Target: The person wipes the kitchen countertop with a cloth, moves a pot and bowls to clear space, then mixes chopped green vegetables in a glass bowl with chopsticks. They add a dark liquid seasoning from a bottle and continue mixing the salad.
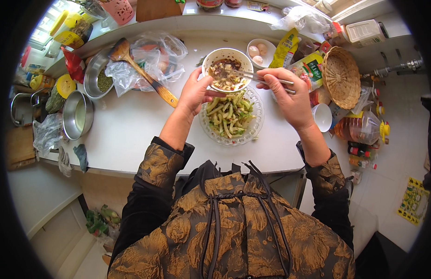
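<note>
My left hand grips a white bowl by its near left side, tilted towards me. Inside it lies a dark sauce with chopped garlic and red bits. In my right hand is a pair of metal chopsticks, their tips down in the sauce. Just below the bowl, a scalloped clear glass plate stands on the white counter, heaped with pale green vegetable strips. The bowl hides the plate's far edge.
A wooden spatula lies to the left, by plastic bags. Steel bowls stand further left. Behind is a bowl of eggs. To the right are a white cup, a wicker basket and an oil jug.
</note>
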Demonstrator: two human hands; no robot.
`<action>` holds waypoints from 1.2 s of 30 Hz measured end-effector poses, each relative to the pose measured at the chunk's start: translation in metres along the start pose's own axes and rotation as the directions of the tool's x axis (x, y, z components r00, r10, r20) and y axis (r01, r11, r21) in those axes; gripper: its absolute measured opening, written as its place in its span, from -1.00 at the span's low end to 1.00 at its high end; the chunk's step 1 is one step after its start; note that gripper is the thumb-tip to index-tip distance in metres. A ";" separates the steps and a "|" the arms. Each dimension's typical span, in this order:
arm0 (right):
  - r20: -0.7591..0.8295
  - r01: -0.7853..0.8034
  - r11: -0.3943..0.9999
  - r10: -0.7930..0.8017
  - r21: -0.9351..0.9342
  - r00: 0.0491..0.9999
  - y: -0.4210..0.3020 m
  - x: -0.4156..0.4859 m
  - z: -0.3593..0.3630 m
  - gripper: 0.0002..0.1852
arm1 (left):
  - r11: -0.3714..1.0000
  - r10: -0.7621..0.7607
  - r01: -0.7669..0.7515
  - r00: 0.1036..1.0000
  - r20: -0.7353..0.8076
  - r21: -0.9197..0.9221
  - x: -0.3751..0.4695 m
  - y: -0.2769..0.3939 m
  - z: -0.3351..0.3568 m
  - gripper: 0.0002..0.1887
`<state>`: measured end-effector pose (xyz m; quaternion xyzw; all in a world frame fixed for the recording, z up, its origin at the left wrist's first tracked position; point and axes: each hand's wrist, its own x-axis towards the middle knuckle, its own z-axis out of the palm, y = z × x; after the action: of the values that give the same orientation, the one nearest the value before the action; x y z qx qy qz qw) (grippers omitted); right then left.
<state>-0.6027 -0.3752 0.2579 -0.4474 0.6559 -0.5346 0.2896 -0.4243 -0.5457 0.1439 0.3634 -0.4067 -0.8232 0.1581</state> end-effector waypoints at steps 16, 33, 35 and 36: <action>0.173 0.244 0.928 -0.200 -0.282 0.964 -0.024 0.004 -0.007 -0.82 | 1.000 -0.004 0.004 1.000 0.013 0.015 -0.004 0.001 -0.002 -0.32; 0.115 0.216 0.861 -0.183 -0.461 0.976 -0.056 0.085 0.005 -0.69 | 0.998 -0.070 0.068 0.959 0.275 0.016 -0.016 0.008 -0.003 -0.37; 0.123 0.202 0.878 -0.164 -0.433 0.979 -0.062 0.096 0.016 -0.65 | 0.996 -0.083 0.078 0.953 0.292 0.031 -0.016 0.008 -0.001 -0.34; 0.166 0.209 0.849 -0.145 -0.486 0.975 -0.067 0.102 0.018 -0.62 | 0.996 -0.085 0.079 0.951 0.299 0.033 -0.016 0.008 -0.001 -0.32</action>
<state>-0.6128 -0.4763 0.3277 -0.5979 0.7087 -0.3420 0.1530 -0.4133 -0.5421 0.1574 0.2526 -0.4191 -0.8702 0.0564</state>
